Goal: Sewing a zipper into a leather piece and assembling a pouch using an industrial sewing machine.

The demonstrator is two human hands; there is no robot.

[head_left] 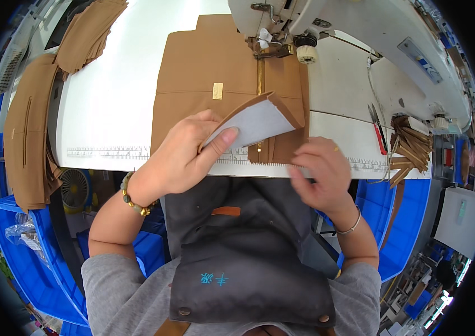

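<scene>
Fingers (pixel 228 135) of the left hand (pixel 190 151) pinch the near end of a folded brown piece (pixel 254 122), the thumb lying on its pale grey inner face and the rest tucked behind. That piece is raised at a slant above the lower right part of a large brown fabric panel (pixel 190 64), across a gold zipper (pixel 260 78) that runs toward the near edge. To its right, the right hand (pixel 324 171) is blurred, thumb and fingers parted and loosely curled, beside the panel's lower right corner; whether it touches the cloth cannot be told.

The panel lies flat on a white counter (pixel 111 106), its upper right part under the head of a sewing machine (pixel 279 25), and bears a small yellowish patch (pixel 218 91). A ruler strip (pixel 100 152) follows the counter's near edge. At the right are red-handled scissors (pixel 382 140) and, just beside them, a bundle of brown strips (pixel 411 148). Two stacks of brown pieces (pixel 29 134) sit at the left.
</scene>
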